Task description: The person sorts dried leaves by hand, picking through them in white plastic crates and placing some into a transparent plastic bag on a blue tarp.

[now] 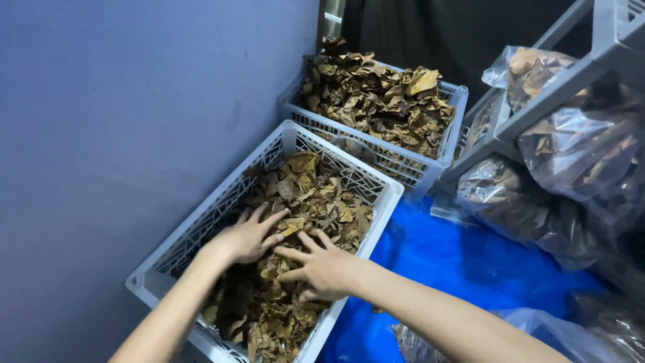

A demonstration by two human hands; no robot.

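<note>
Resting palm-down on a heap of dry brown leaves (295, 222), the left hand (247, 236) has its fingers spread and lying flat on the pile, gripping nothing that shows. Just beside it, fingertips almost meeting, the right hand (322, 269) lies likewise open and splayed on the same leaves, thumb turned toward the person. Under and around both hands the leaves fill a white lattice crate (222, 195), whose rim runs just past the left hand's knuckles on the wall side and passes close under the right wrist on the other. Beyond the fingertips, farther from the person, stands a second white crate (430, 165) heaped with the same curled brown leaves, its corner close to the first. Outward of the right forearm spreads a blue plastic sheet (443, 262) on the floor. Farther out on that side, clear plastic bags (578, 154) stuffed with more leaves sit on a grey metal rack (564, 81). Outward of the left arm rises a plain bluish wall (121, 121).
</note>
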